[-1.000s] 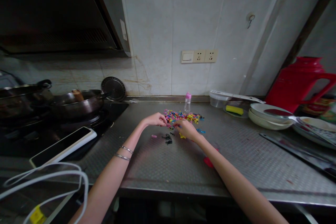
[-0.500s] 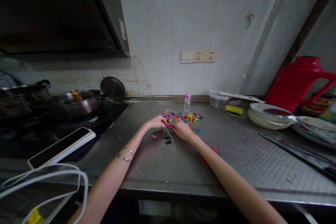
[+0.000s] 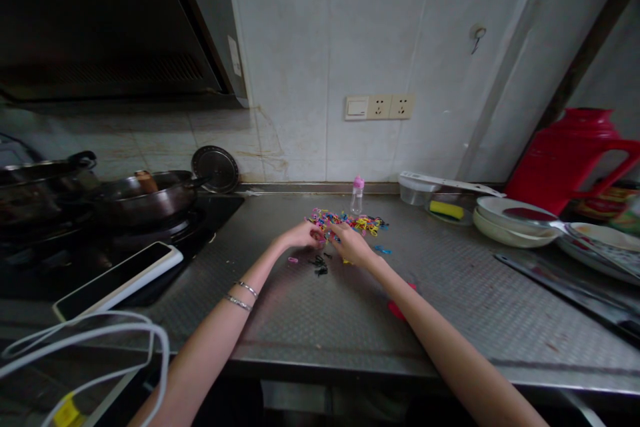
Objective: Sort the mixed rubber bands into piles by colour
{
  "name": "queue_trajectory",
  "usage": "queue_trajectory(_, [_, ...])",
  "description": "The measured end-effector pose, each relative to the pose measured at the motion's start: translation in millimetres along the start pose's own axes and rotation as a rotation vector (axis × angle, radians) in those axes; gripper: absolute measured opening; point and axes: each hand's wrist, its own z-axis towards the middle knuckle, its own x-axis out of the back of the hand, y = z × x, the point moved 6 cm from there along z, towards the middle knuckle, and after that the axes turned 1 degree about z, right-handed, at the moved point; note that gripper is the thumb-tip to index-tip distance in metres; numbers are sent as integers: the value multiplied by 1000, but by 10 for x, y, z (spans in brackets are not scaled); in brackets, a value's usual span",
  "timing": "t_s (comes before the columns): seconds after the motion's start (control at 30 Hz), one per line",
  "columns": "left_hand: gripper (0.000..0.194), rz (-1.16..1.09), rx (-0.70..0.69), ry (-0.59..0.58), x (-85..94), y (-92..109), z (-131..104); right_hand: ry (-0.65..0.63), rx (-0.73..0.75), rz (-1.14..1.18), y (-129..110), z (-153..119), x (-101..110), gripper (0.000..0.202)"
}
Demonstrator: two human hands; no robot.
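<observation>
A loose pile of small multicoloured clips (image 3: 373, 223), which look like paper clips, lies on the metal counter. My left hand (image 3: 301, 235) is at its near left edge, fingers curled inward; what they hold, if anything, is too small to make out. My right hand (image 3: 351, 245) reaches over the pile's near side with its fingers apart and stretched forward. Between the wrists lie several black clips (image 3: 320, 265) in a small group, and a single pink clip (image 3: 293, 259) is to their left. Just behind the pile stands a small clear bottle (image 3: 357, 201) with a pink top.
Right of the pile are a sponge (image 3: 446, 210), stacked bowls (image 3: 510, 230), a dark knife-like tool (image 3: 560, 287) and a red thermos (image 3: 555, 160). On the left are a pan (image 3: 145, 200), a white-edged device (image 3: 120, 283) and a white cable (image 3: 160, 347). Red pieces (image 3: 397, 310) lie beneath my right forearm.
My hands met at the fingertips before; now they have drawn slightly apart. The right fingers have opened out, and a yellow clip shows below the right hand.
</observation>
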Motion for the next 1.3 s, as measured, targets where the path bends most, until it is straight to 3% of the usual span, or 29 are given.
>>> queue_trajectory(0.33, [29,-251,-10,-23,-80,108,27,156,-46,177,92,-1,185,25])
queue_trajectory(0.77, [26,-313,-73,90,20,154,40,212,-65,305,181,-13,232,26])
queue_trajectory(0.93, [31,-253,28,161,112,146,-6,187,-82,295,226,-44,257,27])
queue_trajectory(1.07, [38,-278,34,210,141,105,-4,171,-78,294,193,-75,262,28])
queue_trajectory(1.3, [35,-236,85,304,200,41,-15,-73,4,395,-20,-113,61,37])
